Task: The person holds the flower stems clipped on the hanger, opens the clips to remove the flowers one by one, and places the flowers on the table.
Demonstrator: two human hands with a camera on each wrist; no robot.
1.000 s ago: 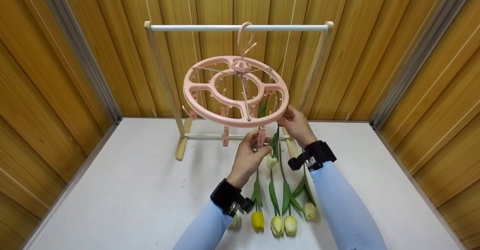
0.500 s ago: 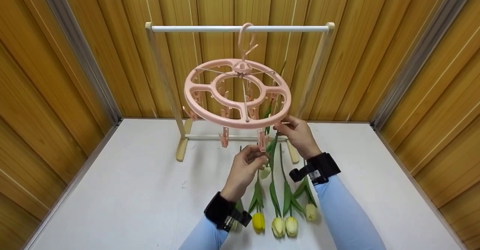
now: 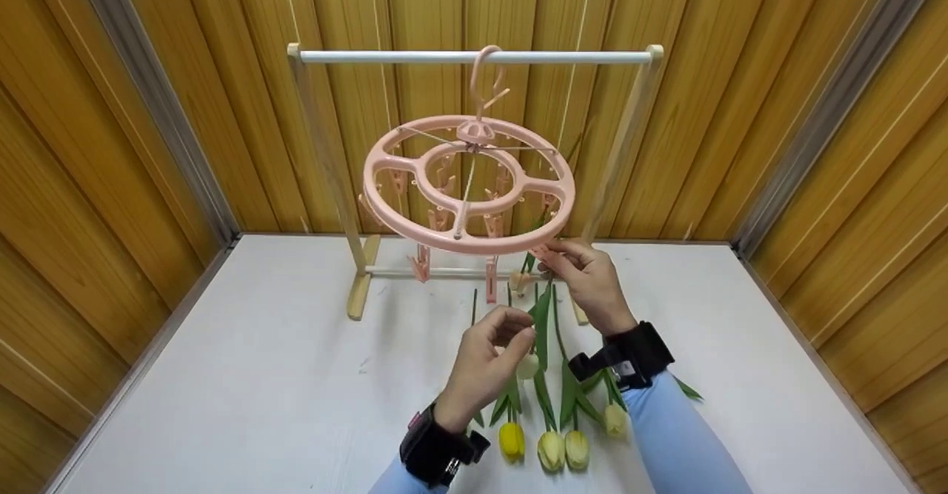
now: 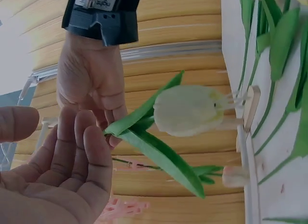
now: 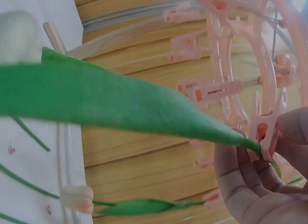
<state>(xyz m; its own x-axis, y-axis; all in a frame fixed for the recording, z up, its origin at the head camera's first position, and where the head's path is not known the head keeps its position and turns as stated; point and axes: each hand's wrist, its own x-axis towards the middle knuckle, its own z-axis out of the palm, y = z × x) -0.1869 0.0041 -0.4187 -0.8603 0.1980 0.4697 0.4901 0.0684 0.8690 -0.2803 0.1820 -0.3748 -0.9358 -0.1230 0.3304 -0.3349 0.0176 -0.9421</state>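
A pink round clip hanger hangs by its hook with several clips below. At its right front, my right hand pinches a pink clip between thumb and fingers. A green tulip stem passes through that clip's jaws, in the right wrist view. The white tulip hangs head down from it, long leaves spread. My left hand is just left of this flower, fingers loosely bent and thumb apart, holding nothing. Behind, a pale pink tulip hangs from another clip.
The rack's white bar carries the hanger; its wooden feet stand on the white table. A yellow tulip and several pale ones lie under the hands. Wooden-panel walls enclose the table.
The hanger has turned, its front clips shifting left. My left hand has come down and away from a clip and the white tulip. My right hand has moved slightly lower, and the tulip hangs lower.
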